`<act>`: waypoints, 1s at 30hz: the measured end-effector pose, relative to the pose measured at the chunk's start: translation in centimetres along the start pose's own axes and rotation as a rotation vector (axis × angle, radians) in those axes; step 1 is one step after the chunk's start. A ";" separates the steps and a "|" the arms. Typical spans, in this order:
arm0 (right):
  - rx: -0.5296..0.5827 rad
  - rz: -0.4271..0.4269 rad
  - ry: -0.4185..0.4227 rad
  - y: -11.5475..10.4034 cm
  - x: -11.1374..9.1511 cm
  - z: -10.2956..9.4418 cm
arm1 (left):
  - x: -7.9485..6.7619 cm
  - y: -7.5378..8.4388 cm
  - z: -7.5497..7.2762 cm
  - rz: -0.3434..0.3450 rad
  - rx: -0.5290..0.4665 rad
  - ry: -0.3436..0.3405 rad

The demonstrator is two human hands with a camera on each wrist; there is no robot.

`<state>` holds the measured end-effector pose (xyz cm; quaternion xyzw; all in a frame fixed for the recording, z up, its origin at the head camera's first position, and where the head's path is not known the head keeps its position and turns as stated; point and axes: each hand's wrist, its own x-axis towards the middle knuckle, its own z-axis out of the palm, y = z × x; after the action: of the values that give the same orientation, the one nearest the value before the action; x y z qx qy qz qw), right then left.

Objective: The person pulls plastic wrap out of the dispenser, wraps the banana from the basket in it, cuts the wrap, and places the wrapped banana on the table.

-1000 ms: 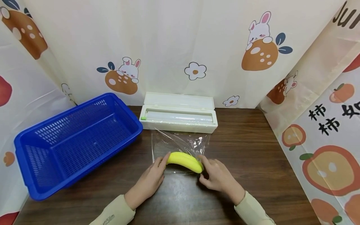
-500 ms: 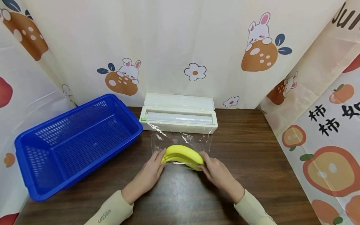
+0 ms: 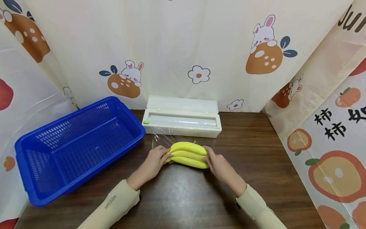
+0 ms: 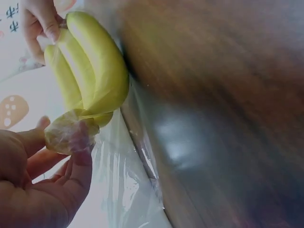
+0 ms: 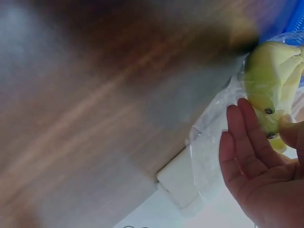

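Note:
A bunch of yellow bananas (image 3: 188,152), with cling film around at least part of it, is held between the two hands near the middle of the table. My left hand (image 3: 152,163) pinches the stem end, where clear cling film (image 4: 69,130) covers the stem in the left wrist view. At the other end, my right hand (image 3: 223,167) pinches the tips between thumb and fingers; dark tips show in the right wrist view. A sheet of film (image 5: 209,137) stretches from the bunch toward a white cling film box (image 3: 183,131), whose lid stands open around the roll (image 3: 183,121).
To the left stands a blue plastic basket (image 3: 91,140) with perforated walls. Behind the box hangs a printed curtain (image 3: 171,47), and another printed sheet (image 3: 303,178) borders the right side. The dark wooden table (image 3: 183,203) extends in front of the hands.
The bunch has been lifted and turned away toward the box, so that several bananas now face up. Both hands moved forward with it, and the film sheet between bunch and box has shortened.

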<state>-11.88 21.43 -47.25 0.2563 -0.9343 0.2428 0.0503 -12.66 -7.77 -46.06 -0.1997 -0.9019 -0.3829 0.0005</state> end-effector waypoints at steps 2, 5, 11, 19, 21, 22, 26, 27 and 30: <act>-0.006 0.020 -0.013 0.1 0.5 0.0 | 0.7 -0.1 0.1 -0.016 -0.023 0.025; -0.021 0.057 -0.052 0.4 1.3 0.0 | 1.5 -0.3 0.2 -0.026 -0.070 0.083; -0.005 0.166 -0.170 0.7 2.9 -0.1 | 2.9 -0.7 0.6 -0.095 -0.121 0.137; -0.040 0.239 -0.211 0.9 4.3 0.0 | 4.7 -0.8 0.3 -0.195 -0.061 0.116; -0.062 0.237 -0.206 0.9 4.5 0.1 | 5.0 -0.9 0.3 -0.202 -0.046 0.109; -0.069 0.236 -0.205 0.9 4.5 0.1 | 5.1 -0.9 0.2 -0.213 -0.053 0.104; -0.094 0.244 -0.197 0.9 4.8 0.0 | 5.3 -1.4 0.1 -0.266 -0.145 0.095; -0.098 0.248 -0.195 0.9 4.9 0.0 | 5.3 -1.5 0.1 -0.285 -0.184 0.096; -0.118 0.256 -0.195 0.8 5.0 -0.1 | 5.3 -2.0 0.3 -0.332 -0.284 0.120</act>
<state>-16.63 19.79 -46.45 0.1542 -0.9724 0.1659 -0.0570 -18.21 -6.94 -46.83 -0.0234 -0.8578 -0.5122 -0.0372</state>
